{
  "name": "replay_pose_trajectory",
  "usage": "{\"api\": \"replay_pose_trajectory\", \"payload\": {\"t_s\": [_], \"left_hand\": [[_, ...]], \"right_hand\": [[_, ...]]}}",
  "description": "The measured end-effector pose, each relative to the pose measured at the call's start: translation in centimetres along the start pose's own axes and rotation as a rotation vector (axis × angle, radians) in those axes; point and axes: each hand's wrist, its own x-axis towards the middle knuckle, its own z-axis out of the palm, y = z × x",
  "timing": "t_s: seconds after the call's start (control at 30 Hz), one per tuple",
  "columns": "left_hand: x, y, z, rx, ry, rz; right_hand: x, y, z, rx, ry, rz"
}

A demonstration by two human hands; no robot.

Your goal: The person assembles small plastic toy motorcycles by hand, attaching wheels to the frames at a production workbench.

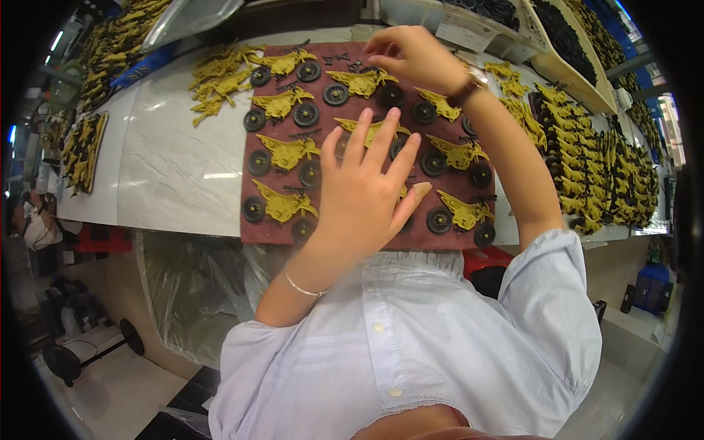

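Note:
A dark red mat (257, 233) lies before me, with rows of yellow toy motorcycle bodies (287, 152) and black spoked wheels (306, 114) set beside them. My left hand (359, 180) is spread over the middle of the mat, palm down and empty, and covers parts of the motorcycle pieces under it. Near the mat's far edge, my right hand (418, 55) has its fingers bent in toward the thumb, above a yellow motorcycle body (363, 81) in the far row. Whatever its fingertips hold, if anything, is too small to make out. Small black parts (337, 57) lie just left of it.
Loose yellow bodies (220, 81) lie in a pile left of the mat on the white tabletop (169, 161). Stacked yellow-and-black motorcycles (594, 169) fill the right side. Bins of black parts (565, 44) stand at the back right.

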Motion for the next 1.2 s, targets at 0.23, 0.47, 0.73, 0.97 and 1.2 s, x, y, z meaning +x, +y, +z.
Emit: {"api": "replay_pose_trajectory", "payload": {"t_s": [0.23,0.47,0.73,0.97,1.2], "left_hand": [[-1.0,-3.2,-3.1,0.049,0.107,-0.072],[7.5,-14.8,-0.4,0.131,0.111,0.038],[13.2,-18.4,3.5,0.3,-0.227,0.102],[13.6,-17.9,3.0,0.191,-0.269,0.024],[11.4,-15.8,1.9,-0.388,-0.133,0.252]], "right_hand": [[5.2,4.0,5.7,-0.101,-0.094,-0.019],[5.1,4.5,5.3,0.152,0.15,0.022],[-0.3,2.5,2.6,0.517,-0.018,0.07],[-1.7,0.9,3.4,0.101,-0.169,-0.081],[-2.4,1.6,3.6,0.033,-0.083,-0.15]]}}
